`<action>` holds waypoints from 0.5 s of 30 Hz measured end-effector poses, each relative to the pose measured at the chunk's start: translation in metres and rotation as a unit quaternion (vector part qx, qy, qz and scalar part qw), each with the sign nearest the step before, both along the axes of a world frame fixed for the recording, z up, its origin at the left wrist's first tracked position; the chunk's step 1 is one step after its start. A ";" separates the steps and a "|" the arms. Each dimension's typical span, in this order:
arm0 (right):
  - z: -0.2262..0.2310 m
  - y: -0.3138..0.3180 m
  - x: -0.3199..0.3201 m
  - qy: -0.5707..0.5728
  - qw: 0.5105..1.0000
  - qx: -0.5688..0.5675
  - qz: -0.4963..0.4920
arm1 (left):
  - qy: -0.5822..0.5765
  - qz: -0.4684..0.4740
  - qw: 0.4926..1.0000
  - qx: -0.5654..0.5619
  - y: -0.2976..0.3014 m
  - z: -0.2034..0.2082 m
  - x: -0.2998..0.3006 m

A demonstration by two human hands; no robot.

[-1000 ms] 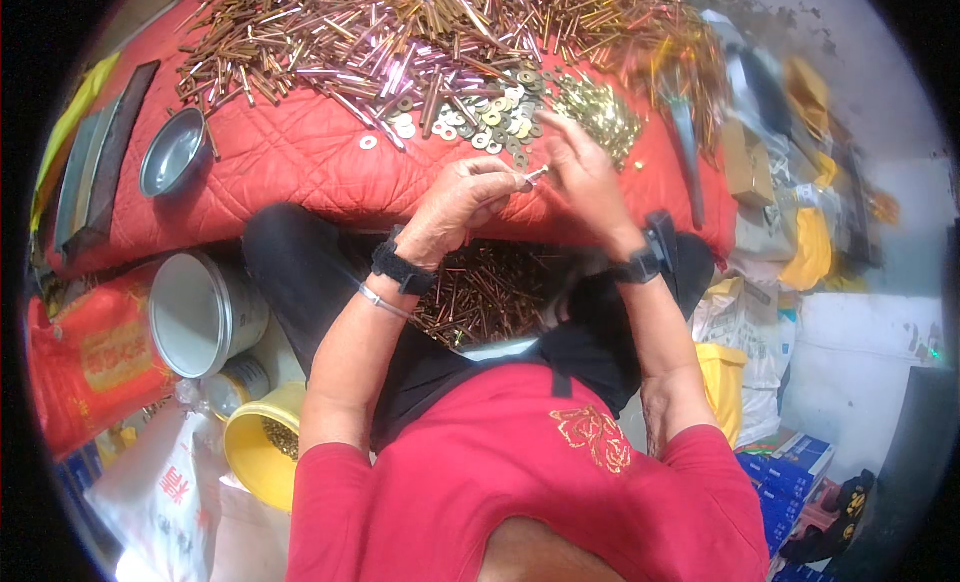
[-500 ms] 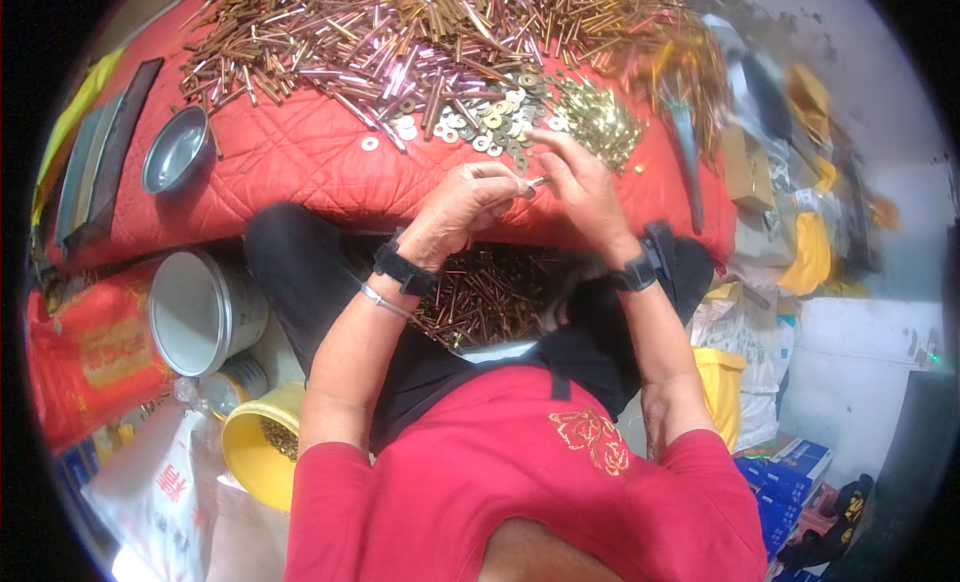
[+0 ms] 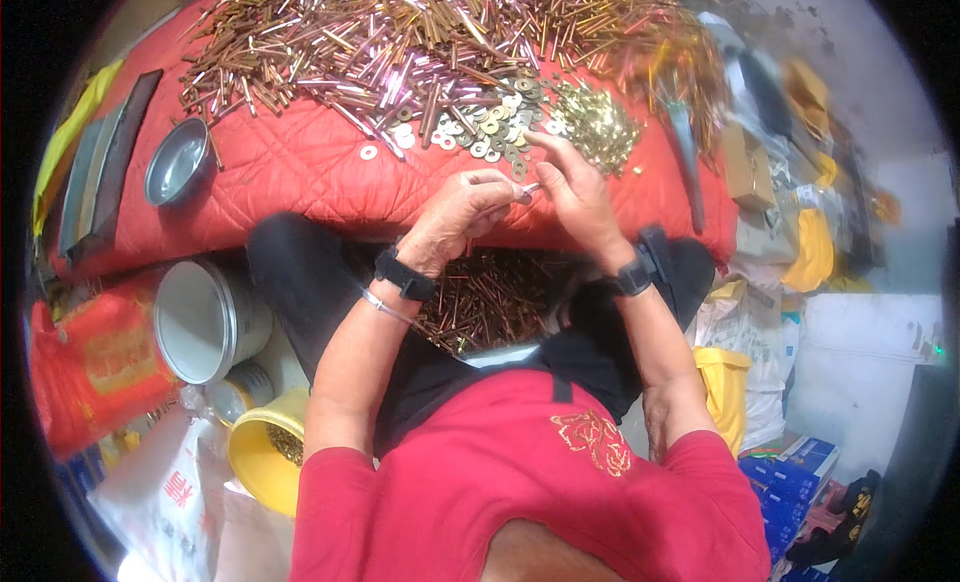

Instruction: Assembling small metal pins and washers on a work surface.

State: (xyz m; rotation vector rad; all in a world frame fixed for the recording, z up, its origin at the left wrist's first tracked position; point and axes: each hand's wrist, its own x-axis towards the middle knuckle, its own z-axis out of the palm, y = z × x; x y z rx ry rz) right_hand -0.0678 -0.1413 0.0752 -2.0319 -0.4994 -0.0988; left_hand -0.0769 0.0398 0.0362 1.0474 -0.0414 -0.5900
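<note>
One small metal piece (image 3: 532,188) pinched by left hand (image 3: 466,204) fingers; right hand (image 3: 584,204) at its three o'clock, fingers spread; loose washers (image 3: 490,127) toward eleven o'clock.

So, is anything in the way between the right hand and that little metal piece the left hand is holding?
Nothing visible. The left hand pinches the small metal piece in its fingers, beside the right hand; whether they touch is unclear. The loose washers lie beyond, on the red quilt.

Wht bucket (image 3: 190,322) nr red bag (image 3: 100,372)
</note>
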 end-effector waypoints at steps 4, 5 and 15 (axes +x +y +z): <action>-0.002 -0.005 0.004 -0.011 1.000 0.001 -0.015 | -0.007 -0.005 1.000 -0.005 -0.002 0.005 0.001; -0.010 -0.006 0.005 -0.071 0.997 -0.008 -0.008 | -0.011 -0.002 1.000 0.012 -0.004 0.006 0.001; -0.007 -0.008 0.012 0.008 0.998 -0.017 0.056 | 0.019 -0.002 1.000 0.002 -0.002 0.003 0.003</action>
